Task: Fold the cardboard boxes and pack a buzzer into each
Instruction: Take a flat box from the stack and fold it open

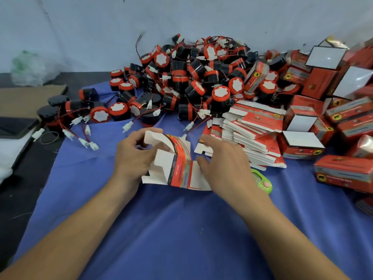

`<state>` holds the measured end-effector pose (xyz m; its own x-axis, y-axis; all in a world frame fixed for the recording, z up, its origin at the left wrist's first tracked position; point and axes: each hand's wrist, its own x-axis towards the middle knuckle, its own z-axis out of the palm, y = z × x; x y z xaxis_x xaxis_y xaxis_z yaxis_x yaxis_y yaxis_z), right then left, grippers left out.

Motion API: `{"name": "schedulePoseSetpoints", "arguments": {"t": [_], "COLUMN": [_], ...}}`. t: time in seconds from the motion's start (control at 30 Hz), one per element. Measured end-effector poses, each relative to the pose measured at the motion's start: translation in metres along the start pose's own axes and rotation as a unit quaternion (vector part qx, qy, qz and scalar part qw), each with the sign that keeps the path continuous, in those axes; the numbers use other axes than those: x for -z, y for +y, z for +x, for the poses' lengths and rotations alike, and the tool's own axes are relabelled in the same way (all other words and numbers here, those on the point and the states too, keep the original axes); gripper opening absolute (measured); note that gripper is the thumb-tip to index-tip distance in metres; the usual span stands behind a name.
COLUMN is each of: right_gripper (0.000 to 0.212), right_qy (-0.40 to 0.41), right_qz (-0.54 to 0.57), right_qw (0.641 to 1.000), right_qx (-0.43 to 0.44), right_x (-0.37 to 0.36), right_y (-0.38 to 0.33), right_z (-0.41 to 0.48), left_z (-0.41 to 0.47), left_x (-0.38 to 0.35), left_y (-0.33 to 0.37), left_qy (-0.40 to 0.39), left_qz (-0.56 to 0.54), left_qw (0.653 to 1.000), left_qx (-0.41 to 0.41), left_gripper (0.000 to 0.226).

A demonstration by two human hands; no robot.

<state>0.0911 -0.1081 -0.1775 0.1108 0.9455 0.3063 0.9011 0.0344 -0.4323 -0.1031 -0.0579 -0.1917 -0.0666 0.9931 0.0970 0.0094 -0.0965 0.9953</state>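
Observation:
A red and white cardboard box blank (177, 164), partly opened, is held over the blue cloth (161, 229) between both hands. My left hand (133, 158) grips its left white flaps with curled fingers and thumb. My right hand (224, 166) holds the blank's right side, thumb against its white panel. A big pile of black and red buzzers (191, 81) with red wires and white plugs lies behind. A stack of flat box blanks (254, 134) sits just right of my right hand.
Folded red boxes (327, 110) are heaped at the right, one long box (343, 174) near the right edge. A green counter (262, 182) lies beside my right wrist. Brown cardboard (26, 100) and a plastic bag (28, 69) lie at the left.

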Motion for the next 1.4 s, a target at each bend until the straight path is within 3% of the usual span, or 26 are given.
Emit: {"name": "schedulePoseSetpoints", "arguments": {"t": [0.07, 0.2, 0.27, 0.37, 0.47, 0.53, 0.67, 0.8, 0.93, 1.13, 1.23, 1.4], "right_gripper": [0.056, 0.052, 0.067, 0.082, 0.072, 0.06, 0.046, 0.037, 0.038, 0.033, 0.02, 0.009], "right_qy": [0.036, 0.002, -0.031, -0.108, -0.136, -0.081, 0.001, 0.006, -0.077, -0.058, -0.036, -0.023], "right_qz": [0.014, 0.095, 0.14, 0.142, 0.141, 0.186, 0.271, 0.454, 0.536, 0.517, 0.521, 0.476], "right_qw": [0.998, 0.989, 0.982, 0.968, 0.964, 0.967, 0.96, 0.89, 0.838, 0.853, 0.852, 0.878], "right_qx": [0.055, 0.117, 0.122, 0.175, 0.177, 0.155, 0.073, 0.036, 0.066, 0.048, 0.029, -0.031], "right_x": [0.002, 0.009, 0.012, 0.013, 0.009, 0.003, 0.0, 0.005, 0.005, 0.003, 0.003, -0.002], "right_y": [-0.007, -0.023, -0.029, -0.03, -0.027, -0.027, -0.024, -0.016, -0.011, -0.012, -0.011, -0.013], "right_z": [-0.003, -0.013, -0.017, -0.02, -0.019, -0.019, -0.012, -0.005, -0.004, -0.001, -0.002, -0.002], "left_z": [-0.002, -0.005, -0.005, -0.004, -0.004, -0.005, -0.007, -0.013, -0.02, -0.023, -0.027, -0.028], "left_x": [-0.003, -0.007, -0.004, 0.0, 0.0, -0.001, 0.001, -0.004, -0.015, -0.02, -0.023, -0.028], "left_y": [-0.001, -0.004, -0.003, -0.003, -0.001, 0.003, 0.008, 0.008, 0.014, 0.018, 0.015, 0.009], "left_qy": [-0.005, -0.01, 0.001, 0.014, 0.023, 0.008, -0.059, -0.141, -0.148, -0.059, -0.066, -0.02], "left_qz": [0.022, 0.037, 0.034, 0.044, 0.022, -0.015, -0.092, -0.154, -0.161, -0.022, 0.048, 0.077], "left_qw": [1.0, 0.999, 0.999, 0.999, 0.999, 1.0, 0.994, 0.978, 0.975, 0.996, 0.991, 0.996], "left_qx": [-0.008, -0.018, -0.02, -0.026, -0.018, -0.006, 0.002, 0.005, 0.025, -0.07, -0.107, -0.049], "left_gripper": [0.033, 0.021, 0.016, 0.037, 0.028, 0.013, 0.023, 0.038, 0.056, 0.042, 0.042, 0.018]}}
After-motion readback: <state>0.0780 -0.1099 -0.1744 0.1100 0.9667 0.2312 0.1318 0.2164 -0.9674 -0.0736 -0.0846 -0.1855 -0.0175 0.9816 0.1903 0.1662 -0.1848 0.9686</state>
